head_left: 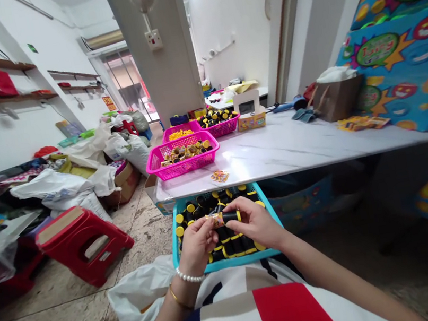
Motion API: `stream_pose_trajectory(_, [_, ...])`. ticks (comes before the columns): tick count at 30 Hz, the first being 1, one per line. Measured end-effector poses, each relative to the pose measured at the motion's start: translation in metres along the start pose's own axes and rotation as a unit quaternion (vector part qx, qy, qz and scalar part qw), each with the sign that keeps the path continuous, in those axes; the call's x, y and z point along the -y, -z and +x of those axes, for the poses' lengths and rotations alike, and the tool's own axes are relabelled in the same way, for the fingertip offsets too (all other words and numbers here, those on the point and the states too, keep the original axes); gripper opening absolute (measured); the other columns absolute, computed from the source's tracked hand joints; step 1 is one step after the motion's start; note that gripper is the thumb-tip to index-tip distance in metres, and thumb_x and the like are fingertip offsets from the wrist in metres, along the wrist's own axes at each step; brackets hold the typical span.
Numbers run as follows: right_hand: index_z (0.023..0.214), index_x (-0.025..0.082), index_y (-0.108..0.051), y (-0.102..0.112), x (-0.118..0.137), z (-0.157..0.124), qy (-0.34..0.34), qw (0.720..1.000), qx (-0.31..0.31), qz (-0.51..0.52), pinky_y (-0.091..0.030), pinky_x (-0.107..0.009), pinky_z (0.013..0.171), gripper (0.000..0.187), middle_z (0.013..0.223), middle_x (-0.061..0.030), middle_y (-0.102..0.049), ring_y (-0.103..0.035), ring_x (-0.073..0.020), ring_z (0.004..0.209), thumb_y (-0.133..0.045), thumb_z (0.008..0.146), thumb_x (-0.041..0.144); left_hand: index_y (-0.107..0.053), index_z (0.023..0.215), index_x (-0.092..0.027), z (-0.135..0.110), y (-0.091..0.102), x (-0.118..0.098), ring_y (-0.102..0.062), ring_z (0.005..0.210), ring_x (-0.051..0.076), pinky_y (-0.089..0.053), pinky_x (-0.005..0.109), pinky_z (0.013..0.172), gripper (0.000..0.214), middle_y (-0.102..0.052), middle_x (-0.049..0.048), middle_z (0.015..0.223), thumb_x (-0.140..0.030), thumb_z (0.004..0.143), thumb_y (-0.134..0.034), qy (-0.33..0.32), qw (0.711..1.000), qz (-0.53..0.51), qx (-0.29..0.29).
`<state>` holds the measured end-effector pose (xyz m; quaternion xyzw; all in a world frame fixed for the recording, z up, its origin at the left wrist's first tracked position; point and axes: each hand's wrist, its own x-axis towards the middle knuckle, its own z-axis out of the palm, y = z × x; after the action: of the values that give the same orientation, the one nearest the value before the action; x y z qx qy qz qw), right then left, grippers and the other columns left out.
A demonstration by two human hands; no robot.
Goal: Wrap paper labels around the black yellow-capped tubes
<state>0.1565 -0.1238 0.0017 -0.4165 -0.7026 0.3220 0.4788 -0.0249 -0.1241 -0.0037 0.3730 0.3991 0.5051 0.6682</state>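
Note:
My right hand [258, 222] is closed around a small black cylinder [230, 216] with a yellow rim at its right end. At the cylinder's left end, my left hand [199, 240] pinches a printed orange wrapper [216, 219]; whether the wrapper is fully around the cylinder I cannot tell. Both hands are above a turquoise basket [175, 241] in front of my body. Inside it lie many black cylinders with yellow ends [233, 246], partly hidden by my hands.
On the marble-patterned table [276, 146] stand a pink basket [154, 164] of wrapped cylinders and another pink basket [225, 126] of black-and-yellow ones. A printed wrapper [220, 176] lies near the table's front edge. Left of me is a red stool [77, 245]; colourful boxes [402, 73] stack up right.

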Motion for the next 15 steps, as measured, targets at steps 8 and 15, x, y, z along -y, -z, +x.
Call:
stream_pose_trajectory(8, [0.104, 0.025, -0.061, -0.0038, -0.0027, -0.0030, -0.068, 0.987, 0.062, 0.134, -0.054, -0.022, 0.041, 0.031, 0.140, -0.0066, -0.048, -0.064, -0.0109, 0.065, -0.069, 0.074, 0.023, -0.065, 0.077, -0.012, 0.0022, -0.0002, -0.0066, -0.040, 0.043, 0.002, -0.021, 0.012, 0.037, 0.032, -0.053, -0.0030, 0.055, -0.040, 0.069, -0.078, -0.006, 1.000, 0.009, 0.017])
stream_pose_trajectory(15, [0.127, 0.028, -0.056, 0.0033, -0.0012, -0.0048, -0.081, 0.986, 0.097, 0.104, -0.049, -0.019, 0.038, 0.051, 0.075, 0.0006, -0.067, -0.057, -0.0094, 0.044, -0.067, 0.078, 0.024, -0.064, 0.074, -0.011, 0.0042, 0.0014, -0.0087, -0.036, 0.041, 0.001, -0.018, 0.013, 0.036, 0.034, -0.050, -0.0037, 0.053, -0.040, 0.067, -0.080, 0.007, 1.000, 0.007, 0.024])
